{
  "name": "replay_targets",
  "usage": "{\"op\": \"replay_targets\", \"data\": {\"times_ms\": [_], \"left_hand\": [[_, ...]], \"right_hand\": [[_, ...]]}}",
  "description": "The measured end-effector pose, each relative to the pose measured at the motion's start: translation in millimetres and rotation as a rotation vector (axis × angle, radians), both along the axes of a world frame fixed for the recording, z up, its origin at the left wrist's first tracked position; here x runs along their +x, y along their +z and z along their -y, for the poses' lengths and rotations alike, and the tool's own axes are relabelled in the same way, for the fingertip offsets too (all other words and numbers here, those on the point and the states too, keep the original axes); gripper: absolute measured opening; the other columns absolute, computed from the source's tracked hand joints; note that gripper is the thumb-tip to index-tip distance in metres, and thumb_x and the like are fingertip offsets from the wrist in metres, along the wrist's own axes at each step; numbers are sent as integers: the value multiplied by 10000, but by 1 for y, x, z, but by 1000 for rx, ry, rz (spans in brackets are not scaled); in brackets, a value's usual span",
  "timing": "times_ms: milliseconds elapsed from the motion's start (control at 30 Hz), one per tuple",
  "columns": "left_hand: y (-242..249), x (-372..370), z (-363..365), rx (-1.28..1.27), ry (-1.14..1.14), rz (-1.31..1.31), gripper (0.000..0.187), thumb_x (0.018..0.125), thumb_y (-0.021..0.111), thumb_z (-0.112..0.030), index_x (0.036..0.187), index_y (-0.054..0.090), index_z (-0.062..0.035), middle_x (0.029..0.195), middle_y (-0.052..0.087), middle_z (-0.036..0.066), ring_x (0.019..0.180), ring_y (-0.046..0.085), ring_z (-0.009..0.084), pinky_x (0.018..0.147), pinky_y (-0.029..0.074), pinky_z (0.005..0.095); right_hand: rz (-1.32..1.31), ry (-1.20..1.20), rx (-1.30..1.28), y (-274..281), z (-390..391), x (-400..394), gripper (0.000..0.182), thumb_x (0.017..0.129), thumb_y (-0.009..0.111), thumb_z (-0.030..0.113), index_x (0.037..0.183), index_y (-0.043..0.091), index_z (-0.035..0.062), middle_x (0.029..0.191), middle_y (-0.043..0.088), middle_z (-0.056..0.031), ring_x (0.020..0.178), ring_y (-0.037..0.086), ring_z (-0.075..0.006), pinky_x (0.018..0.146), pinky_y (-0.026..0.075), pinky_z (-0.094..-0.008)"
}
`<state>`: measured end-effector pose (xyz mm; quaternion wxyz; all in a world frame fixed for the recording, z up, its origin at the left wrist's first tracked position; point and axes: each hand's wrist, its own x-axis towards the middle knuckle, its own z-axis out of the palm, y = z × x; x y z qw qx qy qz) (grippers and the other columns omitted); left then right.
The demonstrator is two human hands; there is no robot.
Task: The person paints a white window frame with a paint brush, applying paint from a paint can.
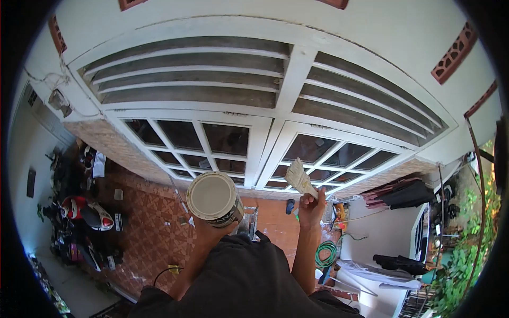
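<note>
A paint can (pixel 238 205) with a dark printed label is held up in front of my chest, its round top turned toward me and whitish inside. My left hand (pixel 214 227) is closed around the can from below and is mostly hidden by it. To the right, my right hand (pixel 311 210) grips a paintbrush (pixel 299 178) by its handle, bristles upward. The wide bristles look coated with off-white paint. Brush and can are apart, and in view the brush overlaps the white door's panes (pixel 307 147) behind it.
White louvred slats (pixel 191 70) sit above the double doors. Parked motorcycles (pixel 87 214) stand on the tiled floor (pixel 154 222) at left. At right are a coiled green hose (pixel 326 254), hanging dark clothes (pixel 408 195) and plants (pixel 461 265). A metal ladder top (pixel 249 218) shows below me.
</note>
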<state>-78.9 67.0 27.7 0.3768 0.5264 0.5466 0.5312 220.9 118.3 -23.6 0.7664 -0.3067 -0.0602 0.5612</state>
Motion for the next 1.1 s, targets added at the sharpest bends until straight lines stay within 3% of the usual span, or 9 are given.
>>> {"op": "replay_targets", "data": {"times_ms": [200,300,433,533,633,1100], "left_hand": [[-3,-12,12,-54,122,-69,814,558,928,-201,1228,526,30,1173,593,145,1071,590,243,950,486,370],[-20,-22,18,-139,112,-46,847,560,930,-194,1252,497,34,1196,573,144,1079,584,236,948,490,364],[-24,-21,21,44,230,-26,693,576,914,-160,1146,577,43,1069,642,127,953,636,199,860,532,338],[-31,-23,23,39,258,-35,702,570,919,-168,1141,571,46,1077,631,132,947,634,203,845,538,337],[-29,-18,23,15,288,21,719,563,925,-179,1142,565,47,1083,622,135,947,632,207,837,539,336],[-20,-19,9,-14,70,-152,768,603,907,-148,1229,504,43,1166,579,132,1032,602,213,893,526,337]], "right_hand": [[-213,96,54,-27,-1,-1,435,1024,495,381,726,483,65,623,427,-10,562,382,-127,538,335,-261],[-245,46,50,-22,1,-3,414,1027,495,365,757,492,50,648,428,0,609,394,-118,542,335,-256],[-271,43,34,-35,13,4,384,1016,523,358,794,512,45,668,457,1,630,412,-108,545,335,-248],[-284,47,15,-42,20,9,385,1016,522,356,792,514,43,664,465,-1,633,421,-109,541,338,-239],[-255,22,-8,-46,27,13,270,1020,525,308,969,565,45,674,453,9,632,436,-107,539,362,-240],[-324,-120,45,-18,34,17,362,988,575,364,859,565,26,685,459,7,649,427,-105,554,355,-237]]}}
